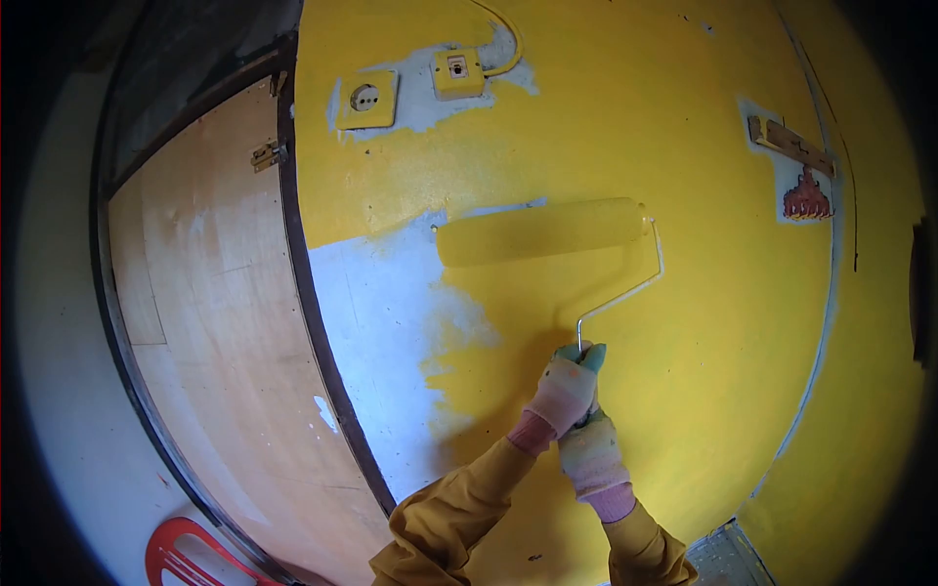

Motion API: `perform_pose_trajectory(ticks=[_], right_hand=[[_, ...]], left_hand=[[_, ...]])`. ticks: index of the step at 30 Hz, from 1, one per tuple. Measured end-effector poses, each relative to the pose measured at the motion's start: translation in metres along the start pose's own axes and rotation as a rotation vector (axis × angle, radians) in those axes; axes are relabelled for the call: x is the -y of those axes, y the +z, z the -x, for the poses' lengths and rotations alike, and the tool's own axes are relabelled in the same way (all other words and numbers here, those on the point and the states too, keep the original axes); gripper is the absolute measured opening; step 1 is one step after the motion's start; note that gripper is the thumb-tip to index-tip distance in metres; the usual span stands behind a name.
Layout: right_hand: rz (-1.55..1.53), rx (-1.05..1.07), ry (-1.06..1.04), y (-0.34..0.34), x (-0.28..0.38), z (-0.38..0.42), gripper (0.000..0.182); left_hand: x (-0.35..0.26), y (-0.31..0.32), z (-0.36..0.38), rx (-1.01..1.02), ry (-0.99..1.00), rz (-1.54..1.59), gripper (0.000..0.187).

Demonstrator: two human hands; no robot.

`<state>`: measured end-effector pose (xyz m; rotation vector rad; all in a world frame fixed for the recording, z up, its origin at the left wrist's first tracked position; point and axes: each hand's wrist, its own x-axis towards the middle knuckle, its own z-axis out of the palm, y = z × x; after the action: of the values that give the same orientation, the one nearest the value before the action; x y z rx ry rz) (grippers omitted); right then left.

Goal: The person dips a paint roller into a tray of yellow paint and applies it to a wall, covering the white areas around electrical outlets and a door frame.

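Note:
A paint roller [542,232] with a yellow-coated sleeve lies against the yellow wall [723,322], its left end beside an unpainted pale patch [376,313]. Its bent wire frame runs down to the handle. My left hand [570,386], in a stained glove with a pink cuff, is closed round the upper part of the handle. Just below it, my right hand [593,454] is gloved too and wrapped round the lower part. The two hands touch or nearly touch, and most of the handle is hidden inside them.
A wooden door [220,293] with a dark frame and brass latch [266,156] stands at left. Above the roller are a socket [366,99] and a switch box [457,71] with a cable. A wooden strip [791,146] is at right, a red chair [181,532] at lower left.

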<state>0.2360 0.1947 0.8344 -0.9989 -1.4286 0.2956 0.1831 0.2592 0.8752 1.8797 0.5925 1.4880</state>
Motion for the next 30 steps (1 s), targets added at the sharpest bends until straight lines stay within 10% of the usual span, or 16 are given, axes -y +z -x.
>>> perform_pose_trajectory(ticks=[7,13,15,19,20,23,24,26,30], right_hand=[[0.121,-0.056,-0.012,-0.005,0.028,-0.018,0.038],[0.041,-0.153,-0.060,0.005,-0.008,0.003,0.030],[0.041,-0.132,-0.003,0.000,0.004,-0.010,0.030],[0.028,-0.057,0.008,-0.005,0.013,-0.008,0.026],[0.008,-0.100,0.034,-0.004,0.009,-0.002,0.024],[-0.138,-0.178,-0.014,-0.003,0.019,0.015,0.020],[-0.132,-0.181,-0.012,-0.005,0.015,0.012,0.020],[1.015,-0.017,-0.417,-0.016,0.000,-0.002,0.020],[1.200,0.051,-0.590,-0.025,-0.003,0.006,0.022]], left_hand=[[-0.048,-0.009,-0.023,0.106,-0.190,0.625,0.012],[-0.005,0.008,-0.008,-0.034,-0.158,0.097,0.013],[0.005,0.003,-0.029,0.019,-0.030,0.116,0.015],[-0.017,0.001,-0.020,-0.092,0.514,-0.837,0.022],[-0.018,0.006,-0.011,0.042,0.069,-0.501,0.025],[-0.014,0.012,0.004,0.065,0.329,-0.941,0.024],[-0.012,0.016,-0.003,-0.012,0.224,-0.665,0.022],[-0.030,0.015,-0.023,0.047,0.232,-0.749,0.021],[-0.034,0.019,-0.027,0.033,0.327,-0.770,0.023]])
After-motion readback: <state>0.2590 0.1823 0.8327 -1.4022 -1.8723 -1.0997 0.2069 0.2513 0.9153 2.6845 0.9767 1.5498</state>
